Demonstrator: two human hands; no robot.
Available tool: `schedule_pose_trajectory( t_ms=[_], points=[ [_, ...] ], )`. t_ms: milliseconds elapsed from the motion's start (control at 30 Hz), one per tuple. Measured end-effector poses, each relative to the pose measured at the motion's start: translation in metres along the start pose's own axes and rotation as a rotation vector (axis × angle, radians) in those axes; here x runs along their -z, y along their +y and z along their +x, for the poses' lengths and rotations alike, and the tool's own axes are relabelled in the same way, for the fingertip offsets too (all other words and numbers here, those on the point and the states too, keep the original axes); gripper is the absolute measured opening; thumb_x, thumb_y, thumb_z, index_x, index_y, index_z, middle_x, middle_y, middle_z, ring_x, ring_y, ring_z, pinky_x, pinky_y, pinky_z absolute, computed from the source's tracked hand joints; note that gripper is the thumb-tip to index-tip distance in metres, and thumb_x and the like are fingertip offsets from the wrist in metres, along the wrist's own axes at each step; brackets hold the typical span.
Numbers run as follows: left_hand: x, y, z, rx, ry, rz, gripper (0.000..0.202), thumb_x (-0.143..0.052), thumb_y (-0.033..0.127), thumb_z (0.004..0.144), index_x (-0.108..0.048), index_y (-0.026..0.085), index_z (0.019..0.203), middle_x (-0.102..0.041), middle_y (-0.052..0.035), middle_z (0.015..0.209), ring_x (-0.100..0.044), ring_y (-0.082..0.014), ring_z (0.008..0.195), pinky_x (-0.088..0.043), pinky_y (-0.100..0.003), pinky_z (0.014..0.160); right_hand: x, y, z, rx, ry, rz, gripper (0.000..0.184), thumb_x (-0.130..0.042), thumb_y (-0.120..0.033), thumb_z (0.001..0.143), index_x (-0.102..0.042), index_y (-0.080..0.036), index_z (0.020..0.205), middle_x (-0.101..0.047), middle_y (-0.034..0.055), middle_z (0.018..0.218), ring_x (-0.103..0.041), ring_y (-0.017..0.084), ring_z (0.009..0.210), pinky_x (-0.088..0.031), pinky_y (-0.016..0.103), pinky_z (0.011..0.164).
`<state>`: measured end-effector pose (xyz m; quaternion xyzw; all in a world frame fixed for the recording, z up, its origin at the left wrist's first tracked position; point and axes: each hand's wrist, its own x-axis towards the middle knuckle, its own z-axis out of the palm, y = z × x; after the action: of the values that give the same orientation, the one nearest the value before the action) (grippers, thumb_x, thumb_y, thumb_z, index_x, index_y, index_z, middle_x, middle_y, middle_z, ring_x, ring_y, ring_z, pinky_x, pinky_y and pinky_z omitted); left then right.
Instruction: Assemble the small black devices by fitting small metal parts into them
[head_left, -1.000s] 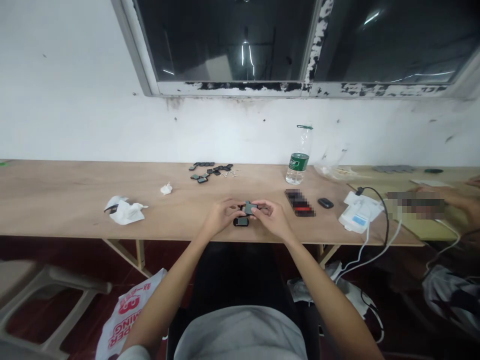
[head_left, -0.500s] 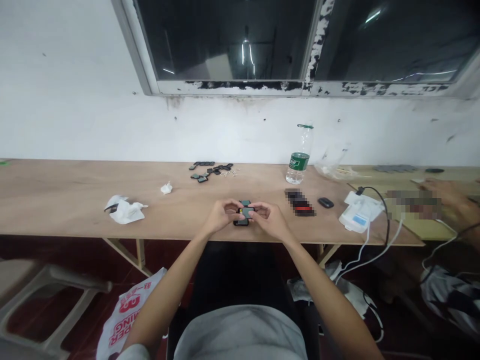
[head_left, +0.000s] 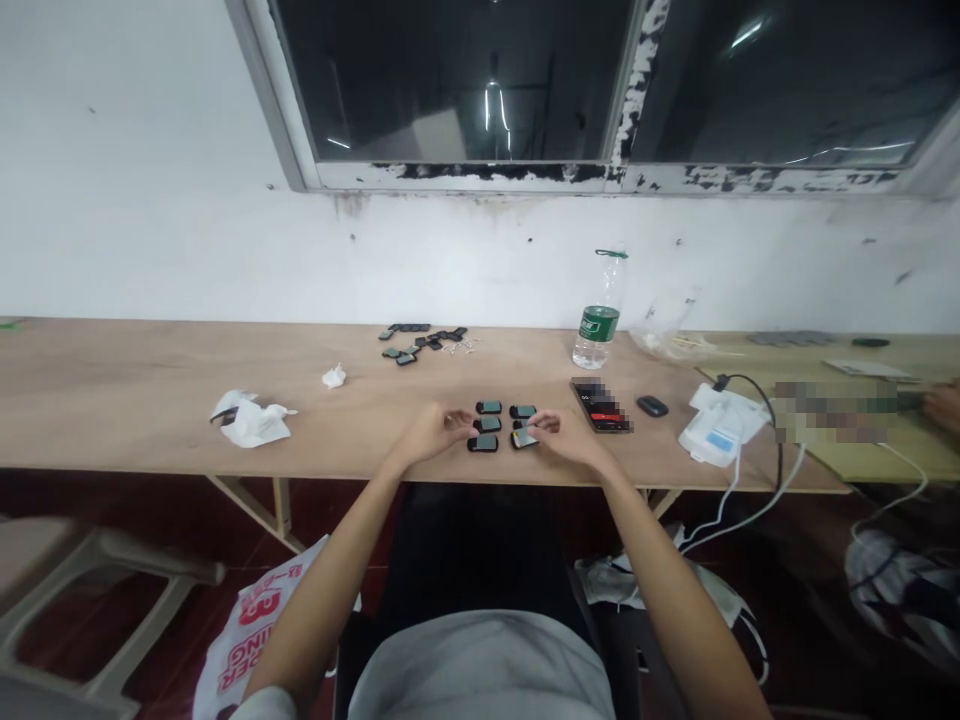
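Small black pieces with grey faces lie in two columns on the table in front of me. The left column holds an upper piece (head_left: 489,407), a middle piece (head_left: 489,424) and a lower piece (head_left: 484,443). My left hand (head_left: 437,432) is beside this column, empty, fingers apart, its fingertips close to the middle piece. In the right column lies an upper piece (head_left: 523,411); another below it is partly covered by my fingers. My right hand (head_left: 564,436) pinches the nearest piece (head_left: 520,438), which has a yellow spot, at the table surface.
More black pieces (head_left: 406,358) and small white bits (head_left: 459,345) lie farther back. A water bottle (head_left: 596,325), a phone (head_left: 602,406), a black oval object (head_left: 652,405) and a white cabled box (head_left: 709,440) stand right. Crumpled tissue (head_left: 256,420) lies left. Another person's hand (head_left: 943,403) shows far right.
My hands, earlier together over a black piece, have moved apart. The right hand has carried the piece right and down to the right column. The other person's hand has moved right.
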<state>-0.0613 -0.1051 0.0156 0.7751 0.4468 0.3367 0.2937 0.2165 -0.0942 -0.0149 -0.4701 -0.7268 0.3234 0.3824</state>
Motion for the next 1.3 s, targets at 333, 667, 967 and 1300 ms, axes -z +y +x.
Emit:
schedule_pose_trajectory(
  t_ms=[333, 667, 967, 1300],
  points=[
    [0.022, -0.033, 0.003, 0.052, 0.019, 0.264, 0.024, -0.067, 0.036, 0.083, -0.075, 0.02, 0.099, -0.075, -0.0097, 0.107, -0.068, -0.0269, 0.091, -0.053, -0.038, 0.084, 0.006, 0.02, -0.002, -0.069, -0.044, -0.142, 0.016, -0.07, -0.032, 0.078, -0.072, -0.017, 0.078, -0.072, 0.0051, 0.069, -0.066, 0.018, 0.062, -0.048, 0.026, 0.058],
    [0.053, -0.072, -0.004, 0.175, 0.095, 0.207, 0.048, -0.079, 0.046, 0.071, -0.072, 0.018, 0.109, -0.071, -0.012, 0.116, -0.069, -0.0282, 0.093, -0.056, -0.037, 0.082, 0.003, 0.008, -0.003, -0.005, 0.06, -0.376, 0.018, -0.066, -0.033, 0.083, -0.067, -0.018, 0.074, -0.069, 0.0055, 0.071, -0.062, 0.019, 0.067, -0.044, 0.027, 0.061],
    [0.052, -0.088, -0.001, 0.132, 0.051, 0.249, 0.035, -0.07, 0.045, 0.076, -0.076, 0.021, 0.1, -0.072, -0.0087, 0.111, -0.068, -0.0289, 0.1, -0.053, -0.039, 0.093, -0.068, -0.027, -0.011, 0.281, 0.057, -0.633, 0.03, -0.042, -0.029, 0.102, -0.069, -0.015, 0.103, -0.063, 0.0157, 0.107, -0.059, 0.028, 0.101, -0.045, 0.042, 0.094],
    [0.06, -0.081, -0.004, 0.129, -0.017, 0.297, 0.03, -0.069, 0.044, 0.075, -0.077, 0.021, 0.094, -0.071, -0.01, 0.11, -0.068, -0.0283, 0.094, -0.054, -0.037, 0.087, -0.07, -0.019, -0.009, 0.287, 0.032, -0.548, 0.013, -0.061, -0.031, 0.092, -0.062, -0.018, 0.093, -0.062, 0.0118, 0.103, -0.056, 0.028, 0.099, -0.044, 0.04, 0.091]
  ],
)
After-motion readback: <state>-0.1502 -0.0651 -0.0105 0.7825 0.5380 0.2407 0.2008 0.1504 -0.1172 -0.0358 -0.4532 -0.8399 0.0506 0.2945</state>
